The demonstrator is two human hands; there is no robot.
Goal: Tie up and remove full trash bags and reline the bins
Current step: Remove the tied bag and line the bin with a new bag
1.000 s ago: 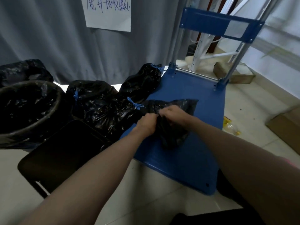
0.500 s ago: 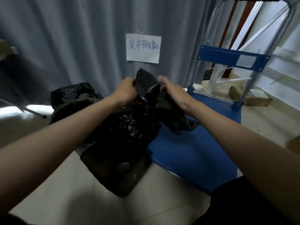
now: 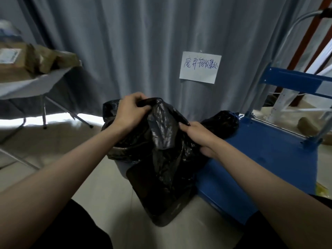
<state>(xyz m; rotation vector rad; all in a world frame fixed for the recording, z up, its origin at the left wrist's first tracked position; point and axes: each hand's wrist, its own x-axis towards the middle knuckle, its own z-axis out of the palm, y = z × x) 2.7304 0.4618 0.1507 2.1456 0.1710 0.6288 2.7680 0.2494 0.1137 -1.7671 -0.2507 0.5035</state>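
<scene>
From the head view I judge the tying-up mostly done: a knotted full bag sits at the edge of the blue cart, and relining is under way. My left hand and right hand each pinch the fresh black liner, held up above the bin, not yet opened or fitted.

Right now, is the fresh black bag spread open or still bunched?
Still bunched: the black bag hangs crumpled between left hand and right hand.
</scene>
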